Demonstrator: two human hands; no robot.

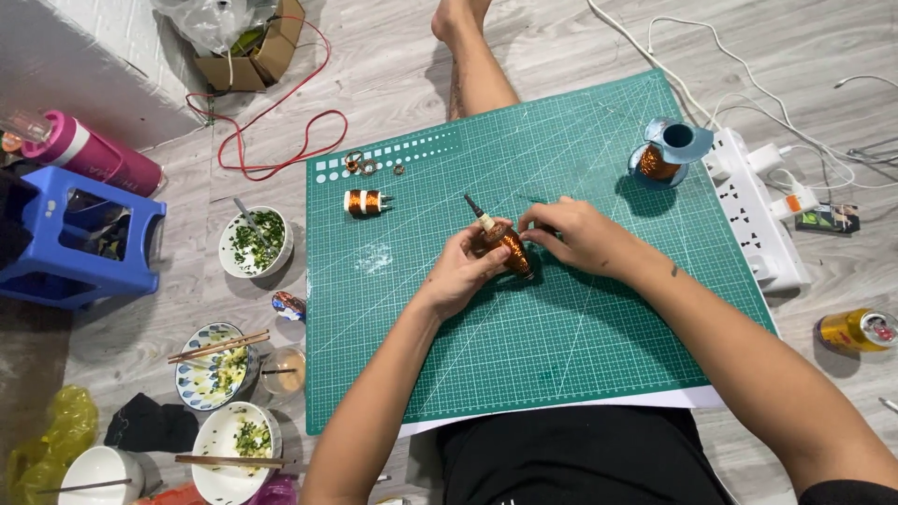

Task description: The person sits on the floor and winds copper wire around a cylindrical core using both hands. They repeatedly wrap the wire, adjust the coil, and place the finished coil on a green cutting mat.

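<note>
My left hand (pixel 460 271) grips a copper-wound coil (pixel 508 248) on a dark rod over the green cutting mat (pixel 561 337). From the right, my right hand (pixel 575 234) pinches at the coil's upper end with thumb and fingers. The rod's pointed tip sticks out up and to the left of my fingers. A second, smaller copper coil (pixel 365 202) lies on the mat to the left. A blue spool of copper wire (pixel 666 150) stands at the mat's far right corner.
Small metal rings (pixel 360 165) lie near the mat's top left. Bowls with greens (pixel 255 241), a plate with chopsticks (pixel 217 360), a blue stool (pixel 79 243), a pink bottle (pixel 94 154), red wire (pixel 281 131), a white power strip (pixel 758 215) and a yellow can (pixel 856 330) surround the mat.
</note>
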